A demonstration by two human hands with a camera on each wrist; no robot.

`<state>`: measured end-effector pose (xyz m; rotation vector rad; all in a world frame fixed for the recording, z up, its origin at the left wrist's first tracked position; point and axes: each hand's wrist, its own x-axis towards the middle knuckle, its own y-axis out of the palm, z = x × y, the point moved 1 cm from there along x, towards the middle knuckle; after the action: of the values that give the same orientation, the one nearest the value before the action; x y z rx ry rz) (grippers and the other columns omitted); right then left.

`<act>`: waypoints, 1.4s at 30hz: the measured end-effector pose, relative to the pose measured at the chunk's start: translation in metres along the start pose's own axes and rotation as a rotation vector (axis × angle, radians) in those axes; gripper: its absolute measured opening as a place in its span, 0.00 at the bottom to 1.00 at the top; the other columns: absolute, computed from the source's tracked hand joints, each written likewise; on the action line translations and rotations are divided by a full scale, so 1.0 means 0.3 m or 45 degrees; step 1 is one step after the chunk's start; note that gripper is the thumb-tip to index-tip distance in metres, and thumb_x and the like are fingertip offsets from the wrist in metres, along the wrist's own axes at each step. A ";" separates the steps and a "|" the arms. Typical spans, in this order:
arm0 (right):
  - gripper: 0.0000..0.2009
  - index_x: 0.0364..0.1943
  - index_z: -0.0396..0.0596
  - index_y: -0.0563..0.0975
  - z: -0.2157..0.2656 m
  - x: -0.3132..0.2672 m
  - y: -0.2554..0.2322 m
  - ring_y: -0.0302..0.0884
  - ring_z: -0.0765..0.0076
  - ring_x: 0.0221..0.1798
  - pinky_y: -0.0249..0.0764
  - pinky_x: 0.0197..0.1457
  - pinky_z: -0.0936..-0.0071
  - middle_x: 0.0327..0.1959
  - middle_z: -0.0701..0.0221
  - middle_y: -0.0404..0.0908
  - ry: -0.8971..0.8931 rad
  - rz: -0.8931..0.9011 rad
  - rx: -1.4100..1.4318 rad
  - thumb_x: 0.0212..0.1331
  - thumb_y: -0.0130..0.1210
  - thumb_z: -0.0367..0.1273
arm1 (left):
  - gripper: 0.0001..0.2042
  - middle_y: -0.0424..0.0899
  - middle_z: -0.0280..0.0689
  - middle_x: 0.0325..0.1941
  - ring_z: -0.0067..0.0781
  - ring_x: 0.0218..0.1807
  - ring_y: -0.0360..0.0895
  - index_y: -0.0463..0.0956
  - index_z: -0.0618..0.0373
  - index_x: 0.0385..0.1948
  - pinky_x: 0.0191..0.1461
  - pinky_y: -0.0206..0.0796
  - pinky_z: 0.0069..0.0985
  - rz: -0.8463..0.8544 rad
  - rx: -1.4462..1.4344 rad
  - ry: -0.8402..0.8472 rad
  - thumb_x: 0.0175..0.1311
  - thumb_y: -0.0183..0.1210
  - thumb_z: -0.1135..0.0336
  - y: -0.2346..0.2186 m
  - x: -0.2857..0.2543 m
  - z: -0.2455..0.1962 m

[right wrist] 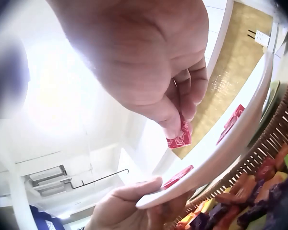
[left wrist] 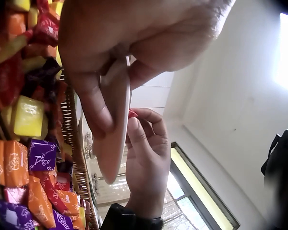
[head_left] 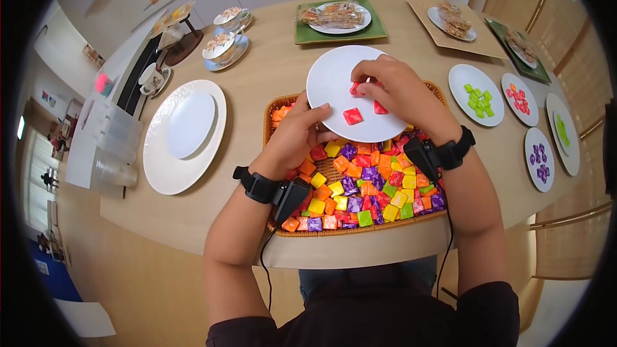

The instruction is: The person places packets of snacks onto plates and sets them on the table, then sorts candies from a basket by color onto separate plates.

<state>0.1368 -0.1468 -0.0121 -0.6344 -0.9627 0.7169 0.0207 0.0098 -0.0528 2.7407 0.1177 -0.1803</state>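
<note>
A white plate (head_left: pixel 340 87) is held over the wicker basket (head_left: pixel 360 232) by my left hand (head_left: pixel 292 135), thumb on the rim and fingers beneath. My right hand (head_left: pixel 402 93) pinches a red candy (right wrist: pixel 180 138) between thumb and fingertips above the plate. On the plate lie a red candy (head_left: pixel 353 116) near the thumb side and more red (head_left: pixel 380 108) partly under my right hand. Wrapped candies in orange, yellow, purple, green and red fill the basket. The left wrist view shows the plate (left wrist: pixel 116 139) edge-on in my left hand (left wrist: pixel 120 52).
At the right stand small plates of green (head_left: pixel 479 101), pink-red (head_left: pixel 519 99) and purple candies (head_left: pixel 540 162). A white plate rests on a larger one (head_left: pixel 157 170) at the left. Cups, plastic containers (head_left: pixel 116 154), a green tray (head_left: pixel 308 33) and a wooden board (head_left: pixel 475 47) stand farther out.
</note>
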 end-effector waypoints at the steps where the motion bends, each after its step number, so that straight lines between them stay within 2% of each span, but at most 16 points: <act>1: 0.06 0.31 0.43 0.74 -0.018 -0.002 0.014 0.70 0.56 0.37 0.67 0.41 0.65 0.29 0.62 0.75 -0.024 -0.012 -0.041 0.48 0.53 0.28 | 0.20 0.67 0.38 0.54 0.29 0.50 0.73 0.55 0.57 0.56 0.48 0.72 0.25 0.001 0.001 0.000 0.64 0.44 0.67 0.001 0.000 0.000; 2: 0.06 0.31 0.43 0.74 -0.032 -0.007 0.027 0.70 0.56 0.37 0.67 0.41 0.65 0.29 0.62 0.75 -0.024 -0.011 -0.040 0.48 0.53 0.28 | 0.20 0.68 0.38 0.54 0.29 0.49 0.73 0.54 0.57 0.56 0.48 0.72 0.25 0.002 -0.011 0.006 0.63 0.44 0.67 0.002 0.000 0.000; 4: 0.07 0.32 0.44 0.75 -0.033 -0.007 0.035 0.70 0.57 0.39 0.67 0.42 0.66 0.29 0.63 0.75 -0.140 -0.214 -0.081 0.48 0.52 0.28 | 0.20 0.68 0.38 0.53 0.29 0.49 0.74 0.54 0.57 0.57 0.48 0.72 0.25 -0.003 -0.028 0.016 0.63 0.44 0.67 0.001 -0.001 0.000; 8: 0.05 0.31 0.42 0.74 0.033 0.006 -0.032 0.72 0.64 0.36 0.69 0.37 0.72 0.30 0.67 0.76 -0.111 -0.159 -0.057 0.50 0.53 0.27 | 0.20 0.67 0.39 0.53 0.29 0.50 0.72 0.53 0.56 0.57 0.46 0.72 0.24 -0.091 -0.149 0.140 0.63 0.43 0.69 -0.007 0.002 -0.015; 11: 0.07 0.30 0.42 0.72 0.061 -0.013 -0.050 0.73 0.72 0.30 0.70 0.35 0.76 0.27 0.70 0.74 0.071 0.522 0.344 0.47 0.56 0.27 | 0.20 0.67 0.38 0.53 0.30 0.51 0.71 0.53 0.55 0.57 0.47 0.71 0.25 -0.225 -0.198 0.226 0.63 0.43 0.69 -0.020 0.006 -0.017; 12: 0.07 0.30 0.42 0.72 0.068 -0.017 -0.049 0.73 0.72 0.30 0.70 0.35 0.76 0.27 0.70 0.74 0.064 0.530 0.343 0.47 0.56 0.27 | 0.20 0.67 0.37 0.53 0.30 0.50 0.71 0.53 0.54 0.57 0.48 0.71 0.25 -0.288 -0.204 0.268 0.63 0.43 0.69 -0.026 0.007 -0.018; 14: 0.10 0.30 0.42 0.71 0.082 -0.039 -0.035 0.73 0.72 0.32 0.69 0.35 0.77 0.26 0.70 0.73 0.171 1.047 0.356 0.44 0.59 0.26 | 0.20 0.66 0.37 0.53 0.30 0.50 0.70 0.54 0.53 0.57 0.50 0.68 0.26 -0.337 -0.227 0.262 0.63 0.43 0.70 -0.032 0.008 -0.020; 18: 0.11 0.28 0.42 0.71 0.073 -0.066 0.062 0.73 0.65 0.32 0.69 0.34 0.71 0.25 0.66 0.74 -0.009 1.113 0.007 0.40 0.61 0.28 | 0.20 0.66 0.37 0.53 0.30 0.50 0.70 0.54 0.54 0.56 0.50 0.67 0.27 -0.382 -0.259 0.277 0.62 0.43 0.70 -0.038 0.012 -0.011; 23: 0.09 0.26 0.41 0.71 0.095 -0.057 0.050 0.73 0.64 0.31 0.68 0.33 0.70 0.25 0.66 0.75 0.059 1.103 -0.041 0.42 0.59 0.29 | 0.19 0.66 0.37 0.54 0.31 0.51 0.69 0.54 0.54 0.56 0.51 0.67 0.27 -0.343 -0.226 0.257 0.62 0.43 0.70 -0.026 0.008 -0.015; 26: 0.07 0.28 0.41 0.72 0.108 -0.025 -0.005 0.73 0.68 0.31 0.67 0.32 0.75 0.27 0.67 0.76 0.124 1.010 0.179 0.47 0.55 0.30 | 0.20 0.67 0.37 0.53 0.31 0.50 0.71 0.54 0.55 0.56 0.49 0.69 0.26 -0.329 -0.167 0.206 0.62 0.43 0.70 -0.017 0.004 -0.018; 29: 0.06 0.33 0.43 0.74 0.097 -0.002 -0.043 0.73 0.72 0.32 0.65 0.31 0.80 0.29 0.68 0.77 0.023 0.249 0.398 0.52 0.51 0.30 | 0.20 0.69 0.38 0.52 0.30 0.48 0.73 0.54 0.57 0.56 0.45 0.71 0.25 -0.246 -0.162 0.134 0.62 0.44 0.69 -0.012 0.004 -0.014; 30: 0.06 0.33 0.43 0.74 0.084 0.002 -0.043 0.73 0.72 0.32 0.65 0.31 0.80 0.29 0.68 0.77 0.027 0.247 0.398 0.52 0.51 0.30 | 0.19 0.68 0.39 0.52 0.30 0.48 0.73 0.55 0.57 0.56 0.45 0.72 0.25 -0.177 -0.127 0.110 0.62 0.43 0.69 -0.012 0.005 -0.010; 32: 0.06 0.33 0.42 0.73 0.039 0.004 -0.055 0.73 0.70 0.32 0.66 0.32 0.77 0.30 0.66 0.77 0.161 -0.057 0.102 0.52 0.52 0.29 | 0.19 0.68 0.40 0.53 0.31 0.49 0.73 0.55 0.57 0.55 0.44 0.73 0.26 -0.102 -0.090 0.080 0.63 0.43 0.69 -0.014 0.006 -0.004; 36: 0.07 0.32 0.40 0.73 -0.057 -0.007 -0.042 0.72 0.64 0.30 0.67 0.35 0.72 0.27 0.63 0.76 0.254 -0.128 -0.108 0.50 0.52 0.29 | 0.20 0.69 0.39 0.51 0.29 0.47 0.74 0.55 0.58 0.56 0.44 0.73 0.25 0.012 -0.032 0.002 0.62 0.45 0.68 0.003 -0.001 -0.001; 37: 0.06 0.28 0.41 0.73 -0.073 -0.009 -0.037 0.73 0.56 0.31 0.68 0.35 0.65 0.26 0.61 0.76 0.293 -0.108 -0.121 0.49 0.53 0.29 | 0.21 0.69 0.38 0.52 0.29 0.47 0.74 0.54 0.58 0.57 0.44 0.73 0.25 0.033 -0.039 0.017 0.62 0.45 0.68 0.009 -0.004 -0.001; 42: 0.06 0.28 0.41 0.73 -0.097 -0.010 -0.032 0.72 0.60 0.30 0.68 0.35 0.68 0.27 0.63 0.75 0.165 -0.303 -0.159 0.48 0.53 0.29 | 0.21 0.68 0.40 0.52 0.31 0.49 0.73 0.53 0.58 0.57 0.46 0.72 0.27 0.023 -0.074 0.071 0.63 0.43 0.68 -0.001 -0.002 -0.005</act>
<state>0.1639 -0.1597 -0.0191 -0.6540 -0.9489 0.4027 0.0202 0.0107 -0.0514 2.6889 0.1120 -0.0944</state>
